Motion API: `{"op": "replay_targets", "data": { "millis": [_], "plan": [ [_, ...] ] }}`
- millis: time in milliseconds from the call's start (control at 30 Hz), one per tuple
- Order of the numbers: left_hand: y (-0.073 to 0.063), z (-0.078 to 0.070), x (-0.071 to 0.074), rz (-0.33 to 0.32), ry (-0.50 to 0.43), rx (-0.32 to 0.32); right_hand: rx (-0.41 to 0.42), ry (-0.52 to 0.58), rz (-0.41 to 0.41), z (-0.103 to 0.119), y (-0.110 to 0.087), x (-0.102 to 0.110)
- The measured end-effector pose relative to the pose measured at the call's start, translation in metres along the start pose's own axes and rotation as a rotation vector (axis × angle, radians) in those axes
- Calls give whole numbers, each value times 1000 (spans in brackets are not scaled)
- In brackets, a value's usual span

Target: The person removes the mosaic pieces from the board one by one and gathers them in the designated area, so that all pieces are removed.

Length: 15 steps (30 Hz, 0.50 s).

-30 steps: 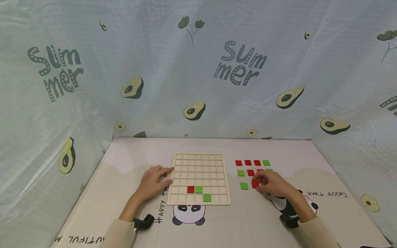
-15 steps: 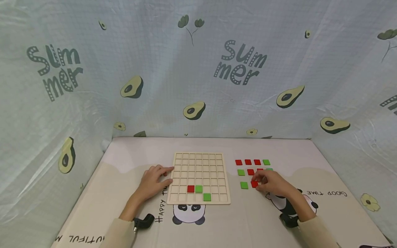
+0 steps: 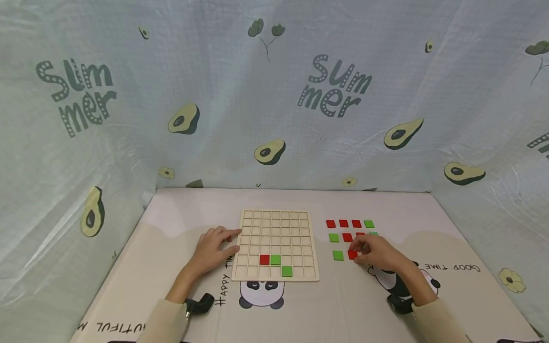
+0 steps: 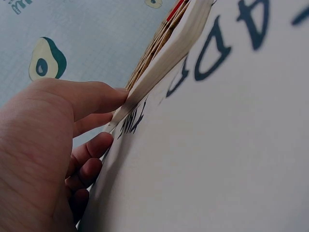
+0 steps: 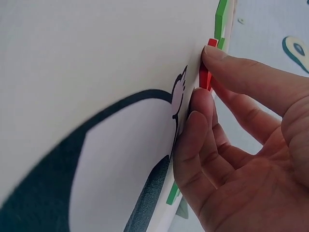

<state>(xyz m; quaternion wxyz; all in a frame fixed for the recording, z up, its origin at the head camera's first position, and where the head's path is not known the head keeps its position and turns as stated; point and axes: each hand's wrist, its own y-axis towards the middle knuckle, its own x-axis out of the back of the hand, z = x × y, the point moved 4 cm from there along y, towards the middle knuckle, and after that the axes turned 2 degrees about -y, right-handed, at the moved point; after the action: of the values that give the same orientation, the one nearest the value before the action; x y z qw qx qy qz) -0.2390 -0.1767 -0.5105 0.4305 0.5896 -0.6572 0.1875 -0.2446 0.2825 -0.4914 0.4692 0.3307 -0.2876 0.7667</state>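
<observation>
A pale wooden grid board (image 3: 253, 241) lies on the table, one red tile (image 3: 264, 259) and two green tiles, one a green tile (image 3: 275, 259), in its near cells. At its left edge my left hand (image 3: 212, 251) rests, thumb and forefinger touching the rim; the left wrist view has the thumb against the board's side (image 4: 164, 58). To the right of the board, my right hand (image 3: 375, 252) pinches a red square tile (image 3: 352, 255) at table level. In the right wrist view the thumb lies on that red tile (image 5: 205, 72), partly hidden by the fingers.
Several red and green tiles lie in rows right of the board, among them a red tile (image 3: 330, 224), a green tile (image 3: 333, 237) and a green tile (image 3: 338, 256). Some are partly behind my right hand. A printed cloth wall (image 3: 223, 157) rises behind the table.
The head view has shifted slightly. Both hands stay practically where they were, the left at the board's edge and the right at the red tile.
</observation>
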Motion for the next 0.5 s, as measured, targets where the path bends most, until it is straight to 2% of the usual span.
{"op": "replay_targets", "data": {
  "millis": [500],
  "plan": [
    [1,0,0,4,-9,7,7,4,34,2,1,7]
  ]
}}
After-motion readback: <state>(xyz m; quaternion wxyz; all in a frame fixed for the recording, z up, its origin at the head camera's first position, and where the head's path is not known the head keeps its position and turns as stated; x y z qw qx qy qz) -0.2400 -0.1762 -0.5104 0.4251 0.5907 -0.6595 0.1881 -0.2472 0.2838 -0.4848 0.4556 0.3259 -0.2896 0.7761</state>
